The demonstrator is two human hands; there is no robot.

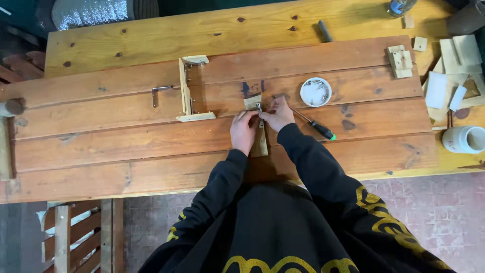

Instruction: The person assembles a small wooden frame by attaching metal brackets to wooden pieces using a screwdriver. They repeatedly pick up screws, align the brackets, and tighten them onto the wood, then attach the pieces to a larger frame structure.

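Left hand [244, 130] and right hand [277, 115] pinching a small metal bracket [259, 108] on a wood strip [262, 141], white dish [316, 92] just right of the bracket, screwdriver [316, 125] beside the right hand, wooden frame [188, 91] left of the bracket

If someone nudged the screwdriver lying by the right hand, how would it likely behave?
The screwdriver looks stiff: a thin metal shaft with a black and green handle. Its rounded handle suggests it may roll on the flat wooden boards. It seems light and slim, so a nudge from the right hand would probably shift it easily.
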